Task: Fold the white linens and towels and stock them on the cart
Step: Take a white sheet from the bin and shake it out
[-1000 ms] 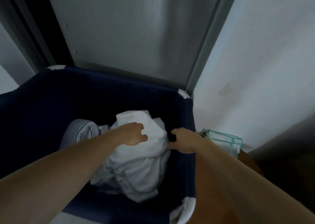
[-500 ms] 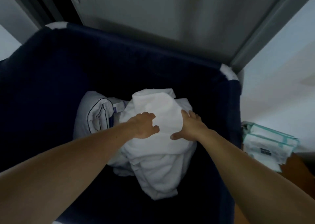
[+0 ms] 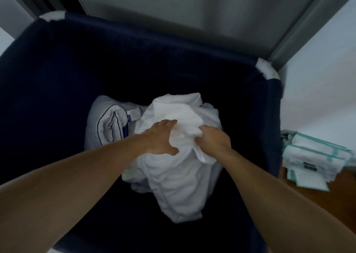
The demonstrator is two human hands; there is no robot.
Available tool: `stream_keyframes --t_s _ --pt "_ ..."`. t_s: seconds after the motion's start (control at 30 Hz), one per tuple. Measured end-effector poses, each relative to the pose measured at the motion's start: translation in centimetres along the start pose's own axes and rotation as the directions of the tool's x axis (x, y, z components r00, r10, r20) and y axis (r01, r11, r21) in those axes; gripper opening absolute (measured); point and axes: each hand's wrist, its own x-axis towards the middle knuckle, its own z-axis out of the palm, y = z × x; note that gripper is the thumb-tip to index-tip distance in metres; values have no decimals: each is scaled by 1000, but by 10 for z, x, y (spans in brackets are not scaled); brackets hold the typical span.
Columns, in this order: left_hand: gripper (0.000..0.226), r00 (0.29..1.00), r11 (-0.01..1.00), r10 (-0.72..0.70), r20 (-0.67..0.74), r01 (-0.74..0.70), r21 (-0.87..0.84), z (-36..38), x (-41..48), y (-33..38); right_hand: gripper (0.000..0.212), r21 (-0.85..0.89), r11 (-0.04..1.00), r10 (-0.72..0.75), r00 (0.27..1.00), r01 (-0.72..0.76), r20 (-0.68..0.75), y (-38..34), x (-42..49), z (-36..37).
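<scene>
Retrieval stage, with both hands inside the deep navy fabric laundry bin [image 3: 48, 79]. The crumpled white linen bundle [image 3: 173, 175] lies on the bin's floor, right of its centre. It is touching a rolled pale grey pillow with dark piping [image 3: 109, 125] that sits towards the bin's left.

The right hand [image 3: 213, 139], which a second ago was at the bin's right rim and half a second ago lay flat on the cloth, now has its fingers curled into a bunched fold near the top of the bundle. The left hand [image 3: 161, 137], curled before, is now spread over the cloth with its thumb splayed, pressing down rather than clutching.

This change suggests that the search for a hold is over and a lift out of the bin is being prepared. No folding has begun, and nothing has been stocked yet.

Outside the bin's right wall is a stack of teal-edged white paper packets [image 3: 312, 162]. A grey metal door panel [image 3: 192, 12] stands behind the bin's far rim.
</scene>
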Motion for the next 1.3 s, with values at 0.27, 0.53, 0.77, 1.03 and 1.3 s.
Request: stream_keyframes --t_s 0.27,0.53,0.77,1.03,1.3 --pt "141 949 993 107 -298 -116 -11 -77 -29 23 11 668 723 -37 976 174 -214 -66 -50 -139" --pt "34 844 840 178 -505 -398 -369 -142 -67 77 30 646 640 -10 845 416 -534 -82 -108 -215" --pt "36 810 748 93 -578 -440 -497 -179 -95 135 94 295 864 -30 627 408 -778 -50 -136 -220" --pt "45 851 627 350 -393 -524 -576 -183 -137 205 139 585 799 239 819 140 -521 -47 -163 -203" --pt "20 769 383 445 -459 -627 -678 -172 -185 252 64 630 588 308 580 507 -755 -13 -222 -246"
